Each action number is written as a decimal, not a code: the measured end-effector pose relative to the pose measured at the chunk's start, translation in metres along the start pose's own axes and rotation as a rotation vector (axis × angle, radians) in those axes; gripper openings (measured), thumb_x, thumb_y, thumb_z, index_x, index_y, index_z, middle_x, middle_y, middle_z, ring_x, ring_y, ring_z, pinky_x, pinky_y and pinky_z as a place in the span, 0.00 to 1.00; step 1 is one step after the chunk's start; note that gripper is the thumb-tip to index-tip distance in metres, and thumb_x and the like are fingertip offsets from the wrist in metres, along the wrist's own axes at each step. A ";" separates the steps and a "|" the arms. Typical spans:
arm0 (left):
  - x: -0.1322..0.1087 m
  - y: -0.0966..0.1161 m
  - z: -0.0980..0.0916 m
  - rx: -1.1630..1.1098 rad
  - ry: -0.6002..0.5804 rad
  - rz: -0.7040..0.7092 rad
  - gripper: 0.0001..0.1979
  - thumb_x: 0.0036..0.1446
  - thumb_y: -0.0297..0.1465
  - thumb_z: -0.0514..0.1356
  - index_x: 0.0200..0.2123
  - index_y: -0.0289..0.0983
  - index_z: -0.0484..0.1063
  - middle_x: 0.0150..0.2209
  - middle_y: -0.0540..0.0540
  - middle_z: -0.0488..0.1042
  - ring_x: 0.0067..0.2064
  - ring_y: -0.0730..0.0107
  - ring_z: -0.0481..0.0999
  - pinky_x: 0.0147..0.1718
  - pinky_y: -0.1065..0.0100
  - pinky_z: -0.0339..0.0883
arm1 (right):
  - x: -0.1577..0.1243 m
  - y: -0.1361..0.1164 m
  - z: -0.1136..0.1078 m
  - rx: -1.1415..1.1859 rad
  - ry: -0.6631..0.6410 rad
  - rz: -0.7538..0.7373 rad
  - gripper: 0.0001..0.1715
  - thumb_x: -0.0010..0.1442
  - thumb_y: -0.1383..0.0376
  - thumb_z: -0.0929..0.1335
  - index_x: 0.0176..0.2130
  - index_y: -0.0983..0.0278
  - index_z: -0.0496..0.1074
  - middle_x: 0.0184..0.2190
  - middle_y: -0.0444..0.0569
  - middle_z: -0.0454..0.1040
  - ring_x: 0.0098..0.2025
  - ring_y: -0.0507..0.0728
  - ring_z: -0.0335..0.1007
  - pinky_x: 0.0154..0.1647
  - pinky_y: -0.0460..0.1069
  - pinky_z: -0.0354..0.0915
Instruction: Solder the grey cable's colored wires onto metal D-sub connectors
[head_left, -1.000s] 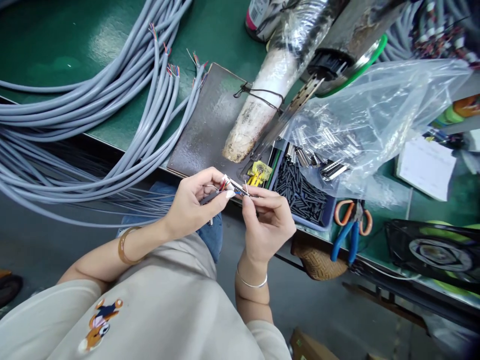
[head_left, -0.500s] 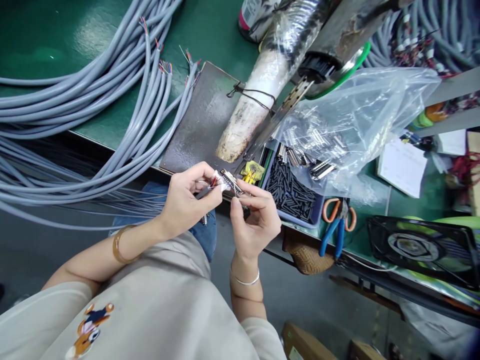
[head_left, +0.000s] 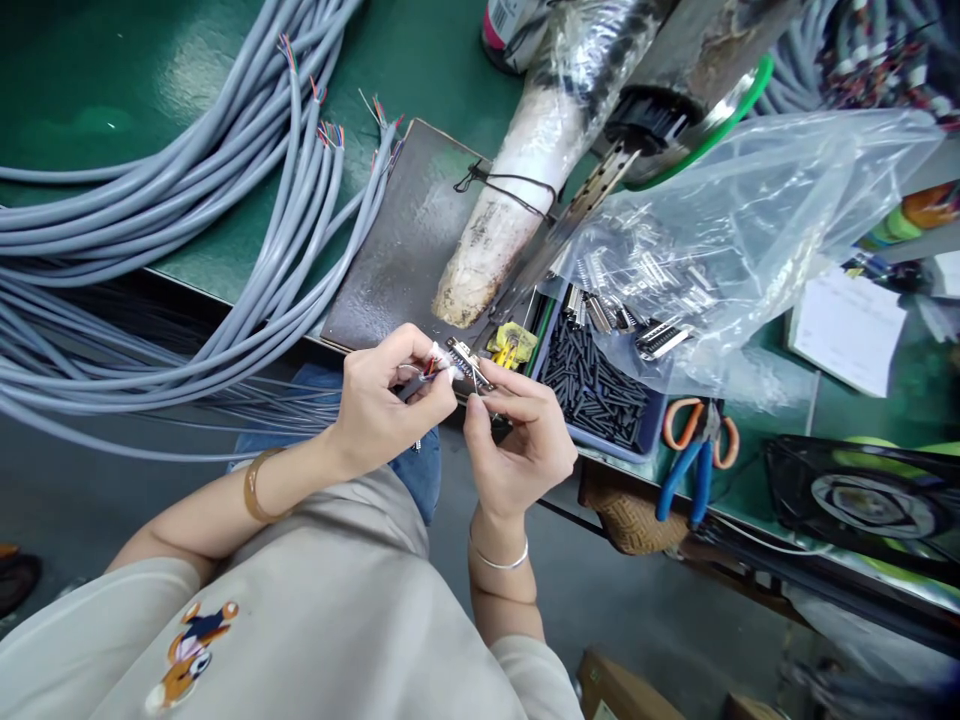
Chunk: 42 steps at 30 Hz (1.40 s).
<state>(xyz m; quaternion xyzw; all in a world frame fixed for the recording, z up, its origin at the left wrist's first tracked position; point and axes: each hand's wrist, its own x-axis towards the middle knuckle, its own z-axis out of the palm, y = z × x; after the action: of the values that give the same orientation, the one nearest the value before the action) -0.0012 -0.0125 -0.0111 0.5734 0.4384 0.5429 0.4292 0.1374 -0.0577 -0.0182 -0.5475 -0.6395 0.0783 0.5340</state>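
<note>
a green worktop (head_left: 431,80) fills the upper part of the frame, glossy, with a patch of glare at upper left. there a thick bundle of grey cables (head_left: 247,205) lies across it, coloured wire ends bared, the lower loops hanging past the edge. at upper centre a dark board (head_left: 397,240) lies flat, and a whitish tube (head_left: 491,230), wrapped higher up in clear film, reaches over it. right of centre a blue tray (head_left: 646,445) holds small black sleeves (head_left: 596,385), partly covered by a clear bag (head_left: 795,220) with metal pieces in it. just beside the tray lie pliers (head_left: 703,465); farther right are white paper (head_left: 847,330) and a black fan (head_left: 874,500). a woven brown basket (head_left: 637,515) shows below the edge, over grey floor (head_left: 577,570), with a carton (head_left: 622,690) at the bottom.

near the frame's centre, just at the table edge, a metal connector (head_left: 465,358) sits between both hands. the left hand (head_left: 394,400) pinches a cable end (head_left: 430,368); the right hand (head_left: 521,430) has thumb and fingers clamped on the connector's lower end.
</note>
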 end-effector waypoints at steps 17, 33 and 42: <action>-0.010 0.002 -0.006 -0.095 -0.103 0.027 0.05 0.58 0.22 0.63 0.33 0.36 0.71 0.29 0.52 0.75 0.25 0.79 0.75 0.27 0.77 0.73 | -0.013 -0.001 0.008 0.116 0.116 0.170 0.08 0.62 0.73 0.73 0.40 0.61 0.75 0.43 0.47 0.83 0.44 0.55 0.83 0.41 0.50 0.80; 0.001 -0.005 0.006 0.112 0.053 0.204 0.06 0.54 0.22 0.63 0.31 0.37 0.69 0.30 0.53 0.77 0.24 0.82 0.71 0.25 0.79 0.67 | 0.001 0.000 0.007 -0.045 0.038 -0.027 0.11 0.59 0.74 0.74 0.40 0.61 0.75 0.46 0.49 0.83 0.47 0.56 0.82 0.44 0.52 0.79; 0.003 -0.004 0.007 0.103 0.042 0.213 0.07 0.54 0.21 0.63 0.32 0.37 0.69 0.31 0.52 0.78 0.24 0.83 0.70 0.24 0.79 0.65 | 0.007 0.000 0.005 -0.061 0.039 -0.040 0.10 0.58 0.74 0.75 0.39 0.61 0.76 0.45 0.49 0.83 0.46 0.56 0.82 0.44 0.52 0.79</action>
<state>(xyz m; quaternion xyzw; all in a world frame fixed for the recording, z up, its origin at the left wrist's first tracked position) 0.0055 -0.0090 -0.0146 0.6267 0.4112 0.5740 0.3297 0.1348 -0.0501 -0.0160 -0.5521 -0.6419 0.0375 0.5308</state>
